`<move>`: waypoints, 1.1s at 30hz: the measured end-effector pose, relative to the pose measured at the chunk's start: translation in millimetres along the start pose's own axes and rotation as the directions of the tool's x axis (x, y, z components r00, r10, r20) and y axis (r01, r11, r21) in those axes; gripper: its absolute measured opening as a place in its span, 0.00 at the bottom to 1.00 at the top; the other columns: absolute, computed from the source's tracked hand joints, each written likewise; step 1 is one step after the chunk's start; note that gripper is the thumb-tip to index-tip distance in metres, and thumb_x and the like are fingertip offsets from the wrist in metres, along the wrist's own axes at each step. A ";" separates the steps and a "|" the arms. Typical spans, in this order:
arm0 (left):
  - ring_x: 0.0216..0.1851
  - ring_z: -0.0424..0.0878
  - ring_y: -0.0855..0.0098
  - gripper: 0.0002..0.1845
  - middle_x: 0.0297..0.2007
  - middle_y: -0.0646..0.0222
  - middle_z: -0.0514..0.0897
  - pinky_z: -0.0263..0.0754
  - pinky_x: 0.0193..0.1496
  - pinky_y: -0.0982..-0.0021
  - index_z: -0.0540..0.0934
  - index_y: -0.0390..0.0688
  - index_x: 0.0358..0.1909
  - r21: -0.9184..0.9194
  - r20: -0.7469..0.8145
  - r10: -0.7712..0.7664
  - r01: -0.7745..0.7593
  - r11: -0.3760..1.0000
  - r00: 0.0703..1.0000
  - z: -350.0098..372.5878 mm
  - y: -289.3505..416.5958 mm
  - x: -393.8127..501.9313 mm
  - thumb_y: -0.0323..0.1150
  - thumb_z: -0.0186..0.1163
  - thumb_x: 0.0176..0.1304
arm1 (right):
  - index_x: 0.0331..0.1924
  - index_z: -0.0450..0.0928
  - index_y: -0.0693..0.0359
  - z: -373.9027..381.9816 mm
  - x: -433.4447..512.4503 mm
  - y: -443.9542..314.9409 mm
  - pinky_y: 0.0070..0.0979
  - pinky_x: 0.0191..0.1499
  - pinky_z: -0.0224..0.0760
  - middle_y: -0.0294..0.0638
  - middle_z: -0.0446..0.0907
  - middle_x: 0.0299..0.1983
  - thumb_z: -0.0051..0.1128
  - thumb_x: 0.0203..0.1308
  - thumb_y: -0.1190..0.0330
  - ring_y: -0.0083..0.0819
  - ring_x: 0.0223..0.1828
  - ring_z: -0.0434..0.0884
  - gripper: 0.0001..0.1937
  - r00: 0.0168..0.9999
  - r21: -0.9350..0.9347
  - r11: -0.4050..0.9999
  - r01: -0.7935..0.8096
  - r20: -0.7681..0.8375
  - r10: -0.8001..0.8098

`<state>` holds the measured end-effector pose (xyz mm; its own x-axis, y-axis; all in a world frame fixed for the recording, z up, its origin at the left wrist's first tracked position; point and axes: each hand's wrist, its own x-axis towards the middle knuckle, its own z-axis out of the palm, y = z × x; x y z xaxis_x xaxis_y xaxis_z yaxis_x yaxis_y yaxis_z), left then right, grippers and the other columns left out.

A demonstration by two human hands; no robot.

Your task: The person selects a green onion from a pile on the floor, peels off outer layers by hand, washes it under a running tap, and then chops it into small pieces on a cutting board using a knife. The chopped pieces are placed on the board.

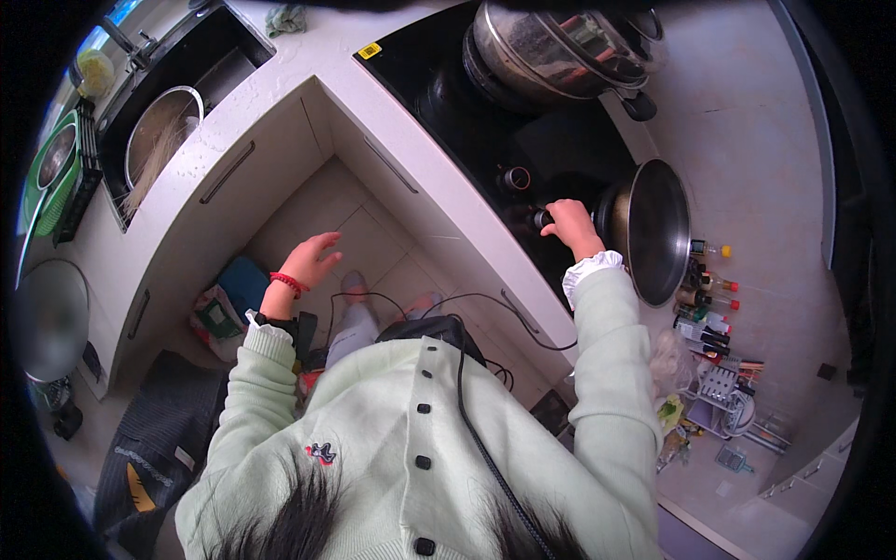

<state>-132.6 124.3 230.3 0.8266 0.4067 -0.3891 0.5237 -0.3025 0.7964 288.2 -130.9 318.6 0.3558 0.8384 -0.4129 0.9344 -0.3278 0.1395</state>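
Observation:
My right hand (572, 225) has its thumb and fingers at a round black control knob (542, 218) on the front of the black cooktop (448, 126). A second knob (516, 178) sits a little farther along the same edge. Just beyond that hand, a dark frying pan (658, 231) rests over a burner, and nothing shows inside it. My left hand (308, 260), with a red bead bracelet (288, 283) at the wrist, hangs in the air over the floor. Its fingers are apart and hold nothing.
A large steel pot (560, 49) stands on the far burner. In the sink (234, 59) is a metal basin (157, 129) with pale dry strands leaning out. Sauce bottles (714, 282) line the wall beyond the pan. A black cable (490, 297) loops past my waist.

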 end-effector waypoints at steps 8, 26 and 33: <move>0.53 0.75 0.59 0.21 0.52 0.57 0.77 0.71 0.56 0.65 0.72 0.42 0.56 -0.008 -0.034 -0.008 0.008 1.000 0.999 -1.3 1.4 -9.9 0.34 0.57 0.61 | 0.31 0.80 0.64 5.3 -2.6 2.1 0.36 0.41 0.72 0.47 0.80 0.30 0.70 0.34 0.61 0.45 0.36 0.79 0.19 0.999 -0.005 1.000 0.020 -0.047 -0.020; 0.52 0.76 0.60 0.22 0.50 0.56 0.78 0.71 0.54 0.65 0.72 0.41 0.55 -0.006 -0.051 0.019 -0.019 1.000 0.999 5.7 -7.8 -14.8 0.35 0.58 0.59 | 0.39 0.76 0.58 -6.1 -15.4 -15.8 0.37 0.41 0.72 0.47 0.80 0.34 0.68 0.44 0.62 0.46 0.38 0.79 0.19 0.973 0.227 0.954 -0.197 -0.073 0.218; 0.51 0.76 0.59 0.23 0.48 0.55 0.79 0.71 0.53 0.65 0.72 0.41 0.55 -0.006 -0.074 0.066 -0.067 0.998 0.995 12.0 -21.0 -8.9 0.36 0.60 0.58 | 0.40 0.74 0.56 7.2 -20.4 -8.3 0.36 0.43 0.70 0.44 0.74 0.34 0.71 0.34 0.73 0.45 0.41 0.75 0.23 0.979 0.178 0.984 0.013 -0.201 0.023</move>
<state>-148.5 116.7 211.5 0.8419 0.4486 -0.3000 0.4661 -0.3241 0.8233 273.1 -148.4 319.3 0.3735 0.9011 -0.2205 0.9210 -0.3886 -0.0281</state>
